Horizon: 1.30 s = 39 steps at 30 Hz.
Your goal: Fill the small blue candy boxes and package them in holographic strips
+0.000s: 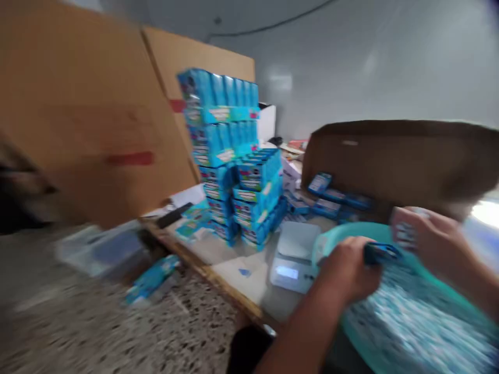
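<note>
Where the floor meets the table: a loose blue pack lies on the speckled floor just beside the table edge; a careless foot could crush it or skid on it.
Cardboard sheet: leaning at the far left; if it slid, I reckon it would hit the stack.
Stack of blue boxes: tall and uneven, with the upper tiers out of line with the lower ones; a bump to the table might topple it toward the scale.
Scale: display lit, just beside the basin rim; a nudge from the basin could upset a reading.
Left hand: closed tight on a dark blue piece, over the basin's near side.
Basin: teal, heaped with small sachets; I cannot tell whether it sits fully on the table, so a lean might spill it.
Right hand: fingers curled round a small pale pack; blur hides how firmly, so it could drop.
Carton: brown, open, behind the basin, with blue packets inside.
</note>
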Available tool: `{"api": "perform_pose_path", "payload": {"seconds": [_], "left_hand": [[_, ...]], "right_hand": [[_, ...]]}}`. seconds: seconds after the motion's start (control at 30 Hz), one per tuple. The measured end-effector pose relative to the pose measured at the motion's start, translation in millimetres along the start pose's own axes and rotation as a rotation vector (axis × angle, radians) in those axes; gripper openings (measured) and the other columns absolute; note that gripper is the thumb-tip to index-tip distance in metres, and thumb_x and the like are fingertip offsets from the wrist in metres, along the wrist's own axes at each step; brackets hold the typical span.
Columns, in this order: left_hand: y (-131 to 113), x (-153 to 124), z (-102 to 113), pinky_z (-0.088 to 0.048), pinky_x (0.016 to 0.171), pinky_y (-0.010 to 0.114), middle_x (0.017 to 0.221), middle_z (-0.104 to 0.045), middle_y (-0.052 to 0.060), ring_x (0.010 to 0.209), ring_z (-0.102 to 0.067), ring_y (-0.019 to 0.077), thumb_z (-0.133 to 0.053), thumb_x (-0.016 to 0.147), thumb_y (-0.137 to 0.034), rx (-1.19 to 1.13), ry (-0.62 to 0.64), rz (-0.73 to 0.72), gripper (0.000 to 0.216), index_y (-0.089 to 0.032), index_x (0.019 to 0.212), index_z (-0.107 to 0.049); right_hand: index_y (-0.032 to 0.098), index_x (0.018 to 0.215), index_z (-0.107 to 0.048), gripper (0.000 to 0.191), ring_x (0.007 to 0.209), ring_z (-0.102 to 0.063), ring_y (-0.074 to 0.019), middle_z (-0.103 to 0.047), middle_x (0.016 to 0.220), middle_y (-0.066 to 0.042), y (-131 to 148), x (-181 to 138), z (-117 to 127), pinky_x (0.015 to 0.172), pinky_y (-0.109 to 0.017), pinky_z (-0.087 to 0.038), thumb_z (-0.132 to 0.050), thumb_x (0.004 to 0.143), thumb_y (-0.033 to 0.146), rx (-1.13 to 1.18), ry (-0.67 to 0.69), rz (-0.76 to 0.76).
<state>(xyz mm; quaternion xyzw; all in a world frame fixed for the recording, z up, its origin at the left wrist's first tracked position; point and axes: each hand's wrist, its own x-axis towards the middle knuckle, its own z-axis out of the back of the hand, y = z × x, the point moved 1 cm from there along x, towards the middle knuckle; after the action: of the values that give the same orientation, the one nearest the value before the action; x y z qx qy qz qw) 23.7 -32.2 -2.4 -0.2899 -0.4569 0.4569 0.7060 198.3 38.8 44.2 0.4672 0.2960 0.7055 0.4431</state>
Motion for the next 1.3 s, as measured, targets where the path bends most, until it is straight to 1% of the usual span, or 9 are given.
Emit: {"api": "perform_pose_path", "payload": {"seconds": [0.03,0.07,0.17,0.37,0.53,0.77,0.97,1.13,1.3], "left_hand": [[0,2,-1,-0.049,0.103,0.037,0.120,-0.069,0.011,0.115,-0.064,0.0252,-0.060,0.080,-0.024,-0.004,0.026,-0.044,0.042,-0.019,0.121,-0.066],[1,5,-2,-0.047,0.106,0.038,0.123,-0.068,0.012,0.118,-0.062,0.0257,-0.062,0.079,-0.022,0.000,0.010,-0.058,0.044,-0.018,0.123,-0.064],[8,13,-7,-0.045,0.107,0.041,0.123,-0.068,0.011,0.118,-0.061,0.0260,-0.060,0.080,-0.017,0.008,0.004,-0.055,0.042,-0.019,0.122,-0.063],[18,19,-16,-0.046,0.104,0.045,0.123,-0.068,0.012,0.118,-0.062,0.0295,-0.058,0.083,-0.022,0.038,-0.018,-0.024,0.042,-0.021,0.125,-0.062],[21,20,-18,-0.048,0.101,0.048,0.123,-0.069,0.012,0.116,-0.063,0.0338,-0.058,0.080,-0.028,0.035,-0.050,-0.013,0.043,-0.023,0.122,-0.063],[23,22,-17,-0.052,0.093,0.047,0.121,-0.070,0.012,0.110,-0.066,0.0335,-0.056,0.080,-0.032,0.074,-0.048,-0.013,0.044,-0.023,0.123,-0.062],[21,20,-19,-0.051,0.092,0.042,0.115,-0.072,0.013,0.107,-0.067,0.0322,-0.057,0.079,-0.026,0.110,-0.056,-0.071,0.040,-0.021,0.119,-0.064],[24,22,-19,-0.051,0.092,0.042,0.119,-0.070,0.012,0.111,-0.066,0.0330,-0.059,0.079,-0.023,0.053,-0.045,-0.006,0.043,-0.023,0.121,-0.063],[18,22,-11,-0.047,0.097,0.044,0.125,-0.066,0.012,0.116,-0.062,0.0318,-0.054,0.086,-0.023,0.043,0.061,0.031,0.044,-0.021,0.130,-0.058]], "right_hand": [[0.023,0.058,-0.051,0.036,0.043,-0.039,-0.0106,-0.043,0.050,0.002,13,0,-10,0.043,-0.030,-0.026,-0.065,0.081,0.047,0.234,-0.130,-0.153],[0.022,0.057,-0.048,0.038,0.041,-0.037,-0.0097,-0.040,0.048,0.003,21,1,-20,0.042,-0.028,-0.026,-0.068,0.077,0.048,0.275,-0.166,-0.185],[0.022,0.064,-0.050,0.036,0.041,-0.035,-0.0091,-0.040,0.050,0.006,18,10,-35,0.039,-0.024,-0.026,-0.065,0.074,0.053,0.315,-0.223,-0.194],[0.020,0.063,-0.052,0.031,0.041,-0.035,-0.0069,-0.042,0.047,0.008,-1,9,-31,0.039,-0.019,-0.028,-0.068,0.076,0.042,0.611,-0.244,-0.145],[0.020,0.063,-0.053,0.026,0.041,-0.038,-0.0080,-0.043,0.046,0.007,-4,8,-34,0.041,-0.021,-0.032,-0.062,0.081,0.036,0.621,-0.236,-0.094],[0.021,0.067,-0.055,0.020,0.042,-0.038,-0.0091,-0.042,0.045,0.008,-5,4,-36,0.047,-0.023,-0.037,-0.060,0.081,0.033,0.565,-0.233,-0.041],[0.022,0.063,-0.047,0.021,0.046,-0.041,-0.0097,-0.049,0.049,0.007,-5,3,-36,0.050,-0.022,-0.036,-0.057,0.081,0.028,0.573,-0.186,-0.065],[0.021,0.057,-0.042,0.027,0.049,-0.045,-0.0113,-0.050,0.050,0.005,-7,8,-38,0.050,-0.024,-0.036,-0.058,0.078,0.027,0.575,-0.135,-0.069],[0.022,0.056,-0.044,0.030,0.048,-0.047,-0.0126,-0.050,0.046,0.005,-12,4,-35,0.053,-0.026,-0.038,-0.060,0.080,0.029,0.532,-0.059,0.049]]}}
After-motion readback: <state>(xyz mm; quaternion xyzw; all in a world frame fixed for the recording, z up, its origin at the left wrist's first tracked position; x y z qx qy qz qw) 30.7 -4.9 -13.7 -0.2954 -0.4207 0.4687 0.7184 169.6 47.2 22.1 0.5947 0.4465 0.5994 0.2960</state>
